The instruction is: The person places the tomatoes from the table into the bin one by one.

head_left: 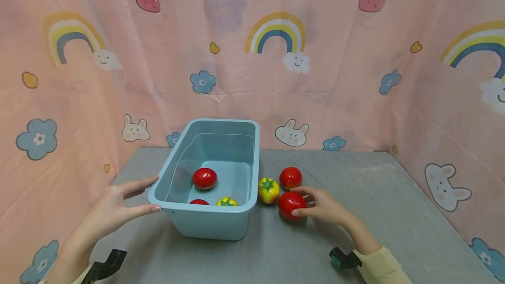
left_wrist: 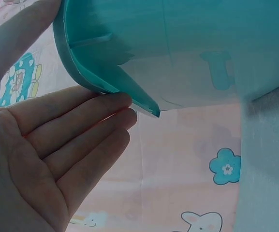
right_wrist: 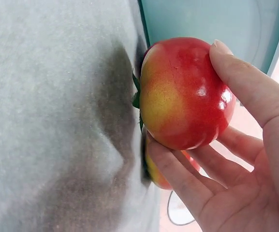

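A light-blue plastic bin (head_left: 209,222) stands on the table. Against its left front corner rests my left hand (head_left: 118,205), fingers fairly straight and touching the rim (left_wrist: 105,90) from outside. My right hand (head_left: 321,205) holds a glossy red tomato (head_left: 292,206) between thumb and fingers; from the right wrist it shows a yellow patch and a green leafy end (right_wrist: 187,94). Just behind it sit another red tomato (head_left: 290,178) and a yellow tomato with green top (head_left: 269,190). Inside the bin lie a red tomato (head_left: 205,178), another red one (head_left: 199,202) and a yellow one (head_left: 227,202), partly hidden by the front wall.
Grey cloth covers the table (head_left: 378,196). A pink patterned curtain (head_left: 335,100) hangs behind and along both sides. The bin's high walls stand immediately left of the loose tomatoes.
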A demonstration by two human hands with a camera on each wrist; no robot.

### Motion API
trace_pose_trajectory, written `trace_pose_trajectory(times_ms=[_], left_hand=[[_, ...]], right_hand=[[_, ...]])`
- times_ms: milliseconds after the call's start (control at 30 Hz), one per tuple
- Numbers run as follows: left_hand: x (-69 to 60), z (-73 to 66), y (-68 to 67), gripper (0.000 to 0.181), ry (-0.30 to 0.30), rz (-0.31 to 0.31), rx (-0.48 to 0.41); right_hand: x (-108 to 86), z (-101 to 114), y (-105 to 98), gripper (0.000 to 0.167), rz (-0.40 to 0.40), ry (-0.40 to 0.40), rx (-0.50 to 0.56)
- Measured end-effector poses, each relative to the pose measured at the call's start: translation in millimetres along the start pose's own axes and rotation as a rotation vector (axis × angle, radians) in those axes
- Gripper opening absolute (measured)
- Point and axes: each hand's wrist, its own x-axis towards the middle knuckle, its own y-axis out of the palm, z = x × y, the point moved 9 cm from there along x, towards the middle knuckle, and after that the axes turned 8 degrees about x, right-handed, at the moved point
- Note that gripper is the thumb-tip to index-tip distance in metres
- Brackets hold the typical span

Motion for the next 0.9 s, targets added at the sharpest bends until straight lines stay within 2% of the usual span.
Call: trace_pose_trajectory(times_ms=[467, 900], left_hand=[[-0.1, 0.4, -0.5, 0.071, -0.002, -0.002, 0.000], [-0.1, 0.8, -0.7, 0.070, 0.002, -0.009, 0.006]], right_hand=[[-1.6, 8, -10, 0.061, -0.045, -0.003, -0.030], [-2.9, 24, -21, 0.062, -0.048, -0.045, -0.033]])
